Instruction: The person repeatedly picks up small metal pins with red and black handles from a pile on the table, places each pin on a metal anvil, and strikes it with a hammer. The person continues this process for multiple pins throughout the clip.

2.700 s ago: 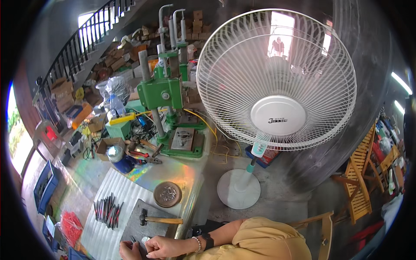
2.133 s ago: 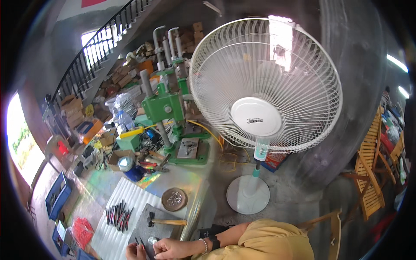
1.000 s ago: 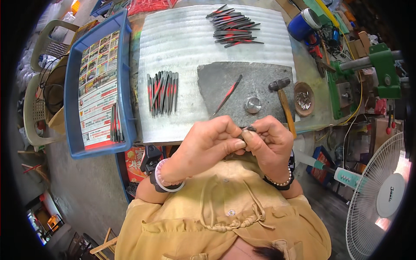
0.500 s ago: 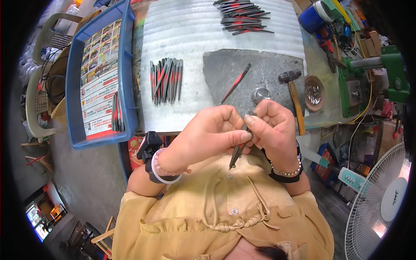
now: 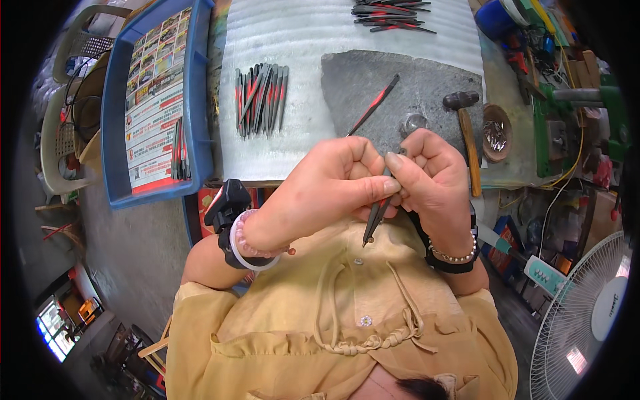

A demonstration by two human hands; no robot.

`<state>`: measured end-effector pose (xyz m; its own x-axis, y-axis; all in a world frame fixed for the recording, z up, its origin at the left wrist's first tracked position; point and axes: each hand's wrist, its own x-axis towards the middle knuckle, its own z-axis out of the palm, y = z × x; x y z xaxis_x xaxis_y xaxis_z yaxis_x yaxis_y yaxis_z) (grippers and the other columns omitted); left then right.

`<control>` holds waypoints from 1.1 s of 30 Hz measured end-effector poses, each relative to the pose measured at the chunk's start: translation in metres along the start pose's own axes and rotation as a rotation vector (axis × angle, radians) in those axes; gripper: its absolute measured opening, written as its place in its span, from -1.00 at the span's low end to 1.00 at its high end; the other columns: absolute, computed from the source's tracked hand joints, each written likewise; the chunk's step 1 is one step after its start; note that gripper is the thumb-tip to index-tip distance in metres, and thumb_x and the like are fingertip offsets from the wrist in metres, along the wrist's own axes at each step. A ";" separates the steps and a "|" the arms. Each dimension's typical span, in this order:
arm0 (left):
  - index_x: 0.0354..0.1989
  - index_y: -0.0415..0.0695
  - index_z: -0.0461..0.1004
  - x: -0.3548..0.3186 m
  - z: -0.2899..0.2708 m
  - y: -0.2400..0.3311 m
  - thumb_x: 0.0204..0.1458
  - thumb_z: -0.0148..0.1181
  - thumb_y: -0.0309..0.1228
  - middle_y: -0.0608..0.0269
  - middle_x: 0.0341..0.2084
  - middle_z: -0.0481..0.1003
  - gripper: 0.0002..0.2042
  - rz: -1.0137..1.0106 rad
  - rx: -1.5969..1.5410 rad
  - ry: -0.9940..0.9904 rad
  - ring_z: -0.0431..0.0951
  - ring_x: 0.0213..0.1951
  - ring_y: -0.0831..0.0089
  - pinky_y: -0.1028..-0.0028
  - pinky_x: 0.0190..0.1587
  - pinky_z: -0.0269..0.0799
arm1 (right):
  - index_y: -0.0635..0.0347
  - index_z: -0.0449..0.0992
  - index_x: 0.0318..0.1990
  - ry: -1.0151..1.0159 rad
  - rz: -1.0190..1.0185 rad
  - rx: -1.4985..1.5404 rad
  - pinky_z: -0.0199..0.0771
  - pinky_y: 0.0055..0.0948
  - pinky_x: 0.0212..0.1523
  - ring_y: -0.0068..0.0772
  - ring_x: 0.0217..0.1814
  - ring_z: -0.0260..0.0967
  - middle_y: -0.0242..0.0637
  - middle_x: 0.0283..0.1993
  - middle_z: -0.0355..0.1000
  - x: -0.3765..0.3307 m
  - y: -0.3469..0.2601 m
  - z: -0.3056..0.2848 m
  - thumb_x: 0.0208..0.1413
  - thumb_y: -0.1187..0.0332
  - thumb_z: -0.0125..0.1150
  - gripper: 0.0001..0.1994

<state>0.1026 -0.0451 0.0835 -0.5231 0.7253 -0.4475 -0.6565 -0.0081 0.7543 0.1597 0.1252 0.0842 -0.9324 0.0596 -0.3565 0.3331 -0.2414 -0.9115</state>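
Note:
Close to my chest, off the table's front edge, my left hand pinches a pair of black tweezers, its narrow tips pointing down toward me. My right hand is closed at the upper end of the same tweezers, thumb and fingertips together; the fingers hide that end. Beyond my hands, a single black-and-red piece lies slantwise on a grey stone slab. Near it on the slab are a round metal block and a hammer with a wooden handle.
A row of black-and-red pieces lies on the white foam sheet, with another pile at the far edge. Left stands a blue tray with several more. Right are a bowl of small metal pins, a green vise and a fan.
The table and things on it sit higher in the picture. My hands stay together on the tweezers, slightly higher and to the right in the view.

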 end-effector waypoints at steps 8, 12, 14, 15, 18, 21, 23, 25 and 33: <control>-0.31 -0.22 0.39 0.001 0.002 -0.003 0.14 0.24 -0.46 0.07 -0.34 0.60 -0.86 -0.044 -0.081 -0.017 0.66 -0.31 0.41 0.57 -0.34 0.57 | 0.25 0.36 -0.38 -0.049 0.043 0.055 0.10 -0.74 -0.68 -0.78 -0.67 0.23 -0.46 -0.61 0.36 0.002 0.003 -0.009 0.18 0.39 0.21 -0.82; -0.28 -0.23 0.40 0.004 0.001 -0.008 0.14 0.23 -0.46 -0.01 -0.30 0.60 -0.86 -0.076 -0.132 -0.028 0.67 -0.29 0.30 0.49 -0.30 0.62 | 0.25 0.36 -0.40 -0.067 0.081 0.083 0.08 -0.72 -0.71 -0.77 -0.72 0.13 -0.45 -0.63 0.32 0.008 0.006 -0.012 0.18 0.37 0.23 -0.80; -0.28 -0.24 0.39 0.004 0.000 -0.011 0.14 0.22 -0.47 -0.02 -0.30 0.59 -0.87 -0.078 -0.200 -0.035 0.67 -0.30 0.28 0.47 -0.29 0.63 | 0.24 0.36 -0.42 -0.059 0.108 0.146 0.06 -0.72 -0.72 -0.78 -0.73 0.08 -0.46 -0.63 0.29 0.009 0.008 -0.013 0.17 0.38 0.23 -0.79; -0.28 -0.24 0.39 0.005 -0.001 -0.012 0.15 0.21 -0.48 -0.03 -0.30 0.59 -0.87 -0.096 -0.234 -0.028 0.67 -0.29 0.27 0.47 -0.30 0.63 | 0.23 0.36 -0.43 -0.064 0.122 0.156 0.05 -0.72 -0.73 -0.78 -0.73 0.08 -0.46 -0.63 0.29 0.010 0.008 -0.014 0.18 0.38 0.23 -0.79; -0.29 -0.24 0.39 0.006 -0.003 -0.013 0.15 0.20 -0.49 -0.06 -0.32 0.59 -0.88 -0.136 -0.335 -0.029 0.67 -0.29 0.24 0.47 -0.33 0.63 | 0.22 0.36 -0.44 -0.087 0.159 0.207 0.03 -0.71 -0.75 -0.77 -0.74 0.08 -0.46 -0.64 0.29 0.012 0.010 -0.016 0.18 0.39 0.22 -0.79; -0.33 -0.24 0.40 0.009 -0.004 -0.013 0.15 0.20 -0.49 -0.05 -0.35 0.58 -0.89 -0.150 -0.406 -0.062 0.67 -0.29 0.23 0.48 -0.36 0.62 | 0.21 0.37 -0.44 -0.112 0.180 0.283 0.01 -0.71 -0.77 -0.77 -0.74 0.08 -0.46 -0.64 0.29 0.016 0.014 -0.017 0.18 0.40 0.21 -0.80; -0.35 -0.24 0.40 0.010 -0.004 -0.013 0.15 0.20 -0.49 -0.05 -0.37 0.58 -0.88 -0.162 -0.395 -0.056 0.67 -0.30 0.22 0.49 -0.39 0.62 | 0.21 0.37 -0.44 -0.113 0.184 0.302 0.01 -0.70 -0.78 -0.77 -0.75 0.08 -0.45 -0.64 0.29 0.017 0.018 -0.018 0.19 0.40 0.21 -0.81; -0.34 -0.31 0.37 0.010 -0.006 -0.014 0.18 0.16 -0.49 -0.04 -0.36 0.56 -0.86 -0.172 -0.397 -0.064 0.66 -0.29 0.23 0.45 -0.32 0.63 | 0.21 0.37 -0.44 -0.108 0.180 0.316 0.00 -0.71 -0.78 -0.77 -0.75 0.08 -0.45 -0.63 0.29 0.018 0.021 -0.018 0.19 0.41 0.20 -0.81; -0.34 -0.24 0.39 0.009 -0.001 -0.012 0.15 0.20 -0.49 -0.02 -0.35 0.58 -0.88 -0.122 -0.364 -0.065 0.66 -0.30 0.25 0.49 -0.33 0.61 | 0.22 0.37 -0.40 -0.041 0.099 0.222 0.04 -0.71 -0.73 -0.77 -0.72 0.11 -0.47 -0.61 0.31 0.009 0.017 -0.013 0.20 0.40 0.19 -0.83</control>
<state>0.1047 -0.0395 0.0700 -0.4012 0.7783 -0.4830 -0.8679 -0.1543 0.4722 0.1587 0.1342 0.0624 -0.9031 -0.0136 -0.4293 0.3886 -0.4512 -0.8033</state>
